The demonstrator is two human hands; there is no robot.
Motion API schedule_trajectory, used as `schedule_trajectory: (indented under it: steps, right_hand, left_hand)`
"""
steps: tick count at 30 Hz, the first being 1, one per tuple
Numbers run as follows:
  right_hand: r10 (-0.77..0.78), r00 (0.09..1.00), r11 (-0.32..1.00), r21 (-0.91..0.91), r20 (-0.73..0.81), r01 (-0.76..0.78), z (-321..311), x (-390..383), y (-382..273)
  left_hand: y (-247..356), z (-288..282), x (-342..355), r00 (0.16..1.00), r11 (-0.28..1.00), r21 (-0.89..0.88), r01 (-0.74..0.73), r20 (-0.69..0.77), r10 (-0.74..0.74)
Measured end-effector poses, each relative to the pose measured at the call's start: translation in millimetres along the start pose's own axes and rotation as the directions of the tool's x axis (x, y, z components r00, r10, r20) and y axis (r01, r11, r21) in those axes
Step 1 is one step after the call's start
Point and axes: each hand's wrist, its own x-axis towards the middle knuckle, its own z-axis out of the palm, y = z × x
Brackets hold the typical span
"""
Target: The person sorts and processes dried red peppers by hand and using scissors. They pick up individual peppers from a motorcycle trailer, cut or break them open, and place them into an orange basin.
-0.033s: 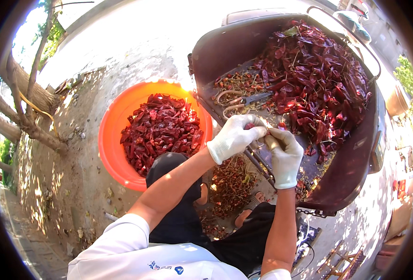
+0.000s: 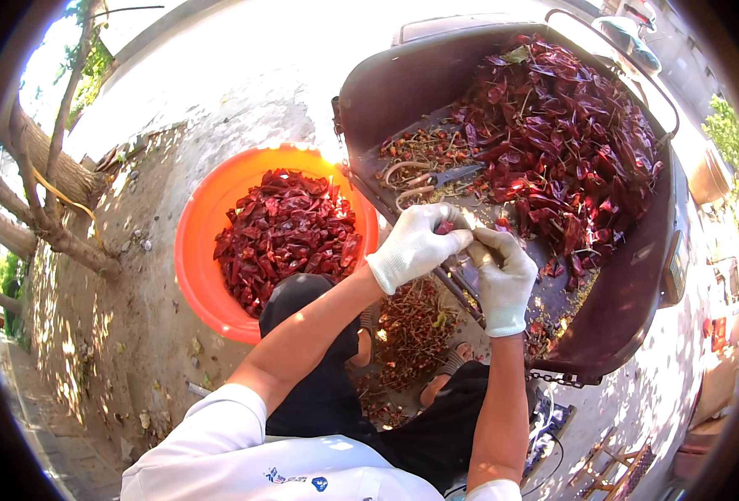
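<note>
Both my hands wear white gloves and meet over the near edge of a dark metal cart bed [image 2: 603, 330]. My left hand [image 2: 420, 244] is closed around a dried red chili pepper [image 2: 445, 227], most of it hidden by the fingers. Fingertips of my right hand [image 2: 506, 271] pinch together against the left thumb; what they grip is hidden. Beyond them, a large heap of dried red chili peppers [image 2: 570, 142] fills the far right of the bed. Scissors [image 2: 457, 175] with wrapped handles lie left of that heap, beside a scatter of stems and bits [image 2: 424, 148].
An orange tub [image 2: 192, 250] with dark red chili pieces [image 2: 290, 230] stands left of my knee. Stems and scraps [image 2: 415, 334] pile on the ground between my feet. A chain [image 2: 561, 380] hangs at the cart's near corner. Tree trunks [image 2: 69, 179] rise at far left.
My hands have shifted very slightly left. The right fingertips have come closer to the left thumb, covering a red bit that showed between them.
</note>
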Motion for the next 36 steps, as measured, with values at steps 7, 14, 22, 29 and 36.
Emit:
schedule_trajectory:
  steps: [7, 14, 22, 29, 36]
  right_hand:
    - [0.282, 0.954, 0.858, 0.417, 0.103, -0.299, -3, 6, 0]
    - [0.283, 0.949, 0.869, 0.382, 0.139, -0.315, -1, 8, -5]
    - [0.144, 0.98, 0.667, -0.719, -0.135, -0.197, -21, 37, 50]
    - [0.208, 0.973, 0.44, -0.879, -0.099, -0.183, -19, 42, 80]
    - [0.309, 0.941, 0.743, -0.583, -0.137, -0.329, -15, 50, 65]
  left_hand:
    - [3, -10, -3, 0.997, 0.982, -0.182, 0.045, 0.068, -0.033]
    - [-21, 0, 10, 0.971, 0.975, -0.002, -0.224, -0.081, 0.223]
    - [-13, -23, 10, 1.0, 0.787, -0.617, -0.016, -0.02, 0.005]
    - [-13, -15, 11, 0.998, 0.864, -0.499, 0.061, 0.027, -0.055]
    - [-6, -6, 7, 0.992, 0.977, -0.215, -0.011, -0.125, -0.016]
